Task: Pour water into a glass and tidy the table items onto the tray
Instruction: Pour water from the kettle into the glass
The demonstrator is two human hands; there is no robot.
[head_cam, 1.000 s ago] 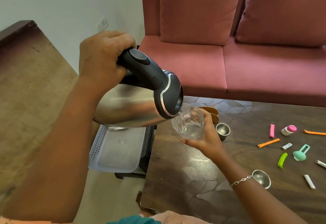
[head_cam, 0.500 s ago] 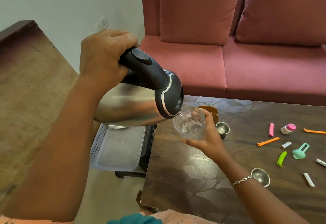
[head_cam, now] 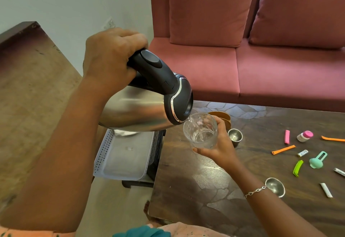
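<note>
My left hand (head_cam: 110,57) grips the black handle of a steel kettle (head_cam: 138,111), which is tipped far over to the right. Its spout touches the rim of a clear glass (head_cam: 200,130), and a thin stream of water runs into it. My right hand (head_cam: 220,147) holds that glass from the right side, tilted toward the kettle, above the dark table (head_cam: 196,180). A white perforated tray (head_cam: 123,158) lies below the kettle, left of the table. Small items lie scattered on the table's right: a pink clip (head_cam: 287,136), an orange clip (head_cam: 283,149), a green clip (head_cam: 298,167).
Two small steel cups (head_cam: 235,136) (head_cam: 275,187) and a brown bowl (head_cam: 222,116) stand on the table near my right hand. A white bottle with pink cap (head_cam: 304,136), a teal scoop (head_cam: 317,160) and white tubes (head_cam: 326,190) lie further right. A red sofa (head_cam: 242,59) backs the table.
The kettle has tipped slightly further and the water level in the glass has risen a little. Both hands stay almost in place.
</note>
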